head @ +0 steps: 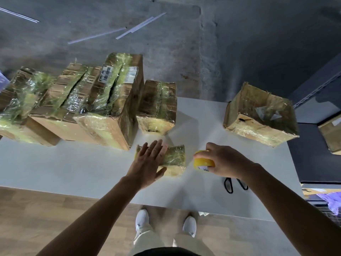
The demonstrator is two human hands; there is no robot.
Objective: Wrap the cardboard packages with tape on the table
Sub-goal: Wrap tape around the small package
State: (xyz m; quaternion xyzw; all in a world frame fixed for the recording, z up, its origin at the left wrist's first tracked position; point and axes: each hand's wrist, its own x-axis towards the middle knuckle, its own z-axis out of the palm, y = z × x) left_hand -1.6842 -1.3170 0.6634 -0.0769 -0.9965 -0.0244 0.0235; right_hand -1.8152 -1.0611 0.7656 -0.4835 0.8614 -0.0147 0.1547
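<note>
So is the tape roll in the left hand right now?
No, the right hand grips the yellow tape roll, while the left hand lies flat on the small wrapped package.

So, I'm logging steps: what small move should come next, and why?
Probably the right hand carries the tape roll over to the small package: the left hand presses it flat on the table, and the roll is held just beside it, not touching.

This looks like a packing or stock room. A row of tape-wrapped brown cardboard boxes (77, 108) crowds the far left of a plain white worktop (73, 169). Black-handled scissors (228, 185) and a roll of yellow tape (203, 160) are nearer. Bare grey concrete floor (184, 43) stretches beyond, and dark slotted metal shelving (317, 87) stands on the right with another brown carton (330, 133) by it.
</note>
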